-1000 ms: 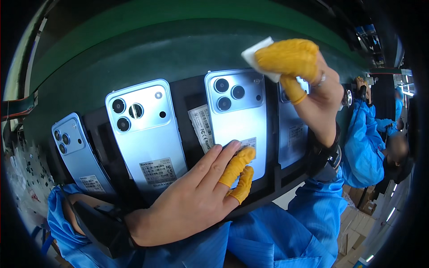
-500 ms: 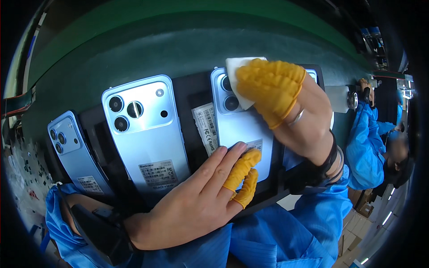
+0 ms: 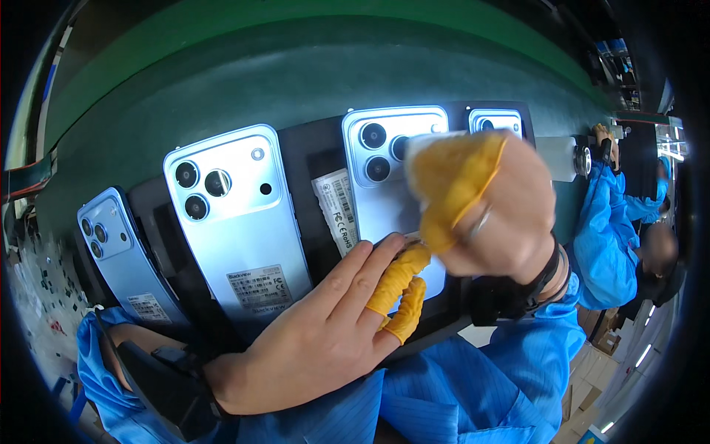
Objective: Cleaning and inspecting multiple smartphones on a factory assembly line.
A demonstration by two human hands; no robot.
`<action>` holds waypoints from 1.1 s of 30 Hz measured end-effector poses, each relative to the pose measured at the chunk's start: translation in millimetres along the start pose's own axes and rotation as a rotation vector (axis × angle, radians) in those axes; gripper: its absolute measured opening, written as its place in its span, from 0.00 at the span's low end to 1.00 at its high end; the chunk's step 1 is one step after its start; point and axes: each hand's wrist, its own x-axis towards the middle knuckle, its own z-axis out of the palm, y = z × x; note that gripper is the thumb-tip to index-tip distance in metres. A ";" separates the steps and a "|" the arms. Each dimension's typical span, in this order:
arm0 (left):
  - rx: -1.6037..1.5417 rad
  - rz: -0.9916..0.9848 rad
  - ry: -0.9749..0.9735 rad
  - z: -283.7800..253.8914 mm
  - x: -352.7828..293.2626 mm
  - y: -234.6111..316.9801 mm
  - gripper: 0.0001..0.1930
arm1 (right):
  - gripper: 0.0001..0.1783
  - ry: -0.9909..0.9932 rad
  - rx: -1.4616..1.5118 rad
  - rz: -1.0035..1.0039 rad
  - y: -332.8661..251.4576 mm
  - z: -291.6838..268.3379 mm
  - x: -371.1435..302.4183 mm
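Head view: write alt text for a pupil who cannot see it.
A person's left hand rests on a rectangular pale blue phone; the blurred right hand, in yellow finger covers, holds a white wipe over the phone's upper part. Three similar phones share its black tray on a dark green tabletop.

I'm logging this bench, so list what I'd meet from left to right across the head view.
First phone → second phone → white label → third phone → fourth phone → bottle → co-worker's sleeve.

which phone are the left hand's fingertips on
The third phone from the left: its back has fingertips of the left hand on it, unlike the other three.
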 end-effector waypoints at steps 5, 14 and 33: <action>0.002 0.042 -0.074 -3.5 -0.4 -3.1 0.17 | 0.13 0.145 -0.124 0.186 20.4 -8.1 -1.9; -0.006 0.032 -0.057 -1.0 -0.4 -1.9 0.16 | 0.13 0.050 0.045 0.017 20.9 -9.4 -0.4; 0.039 0.031 -0.024 -2.3 2.3 -3.5 0.17 | 0.15 0.153 0.000 -0.054 22.3 1.7 8.0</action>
